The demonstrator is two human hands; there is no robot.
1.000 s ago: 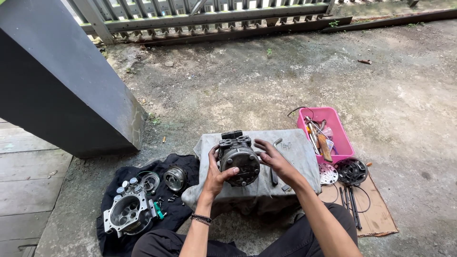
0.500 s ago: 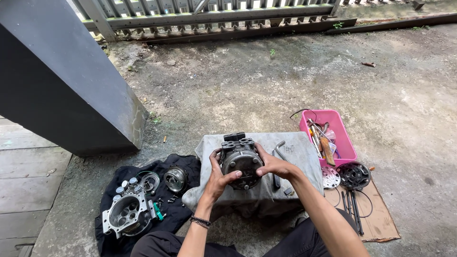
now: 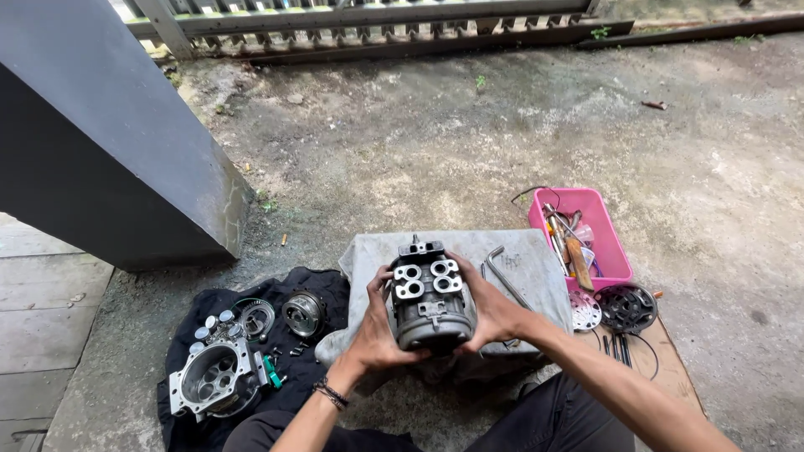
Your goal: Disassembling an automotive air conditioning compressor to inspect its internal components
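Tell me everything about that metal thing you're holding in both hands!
The metal part is a chunky grey cylinder, like bare cast metal, dull and a bit grimy. On its top face sit two blocks with round holes, plus a small dark fitting at the far end. It is held lying lengthwise, just above a grey cloth. The left hand grips one side and the right hand the other.

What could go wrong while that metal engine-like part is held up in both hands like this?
1. The compressor body is gripped only by the left hand and right hand above the grey cloth; a slip could drop it onto the bent hex key.
2. Small loose parts lie on the black cloth beside gritty concrete; they might roll off or pick up dirt.
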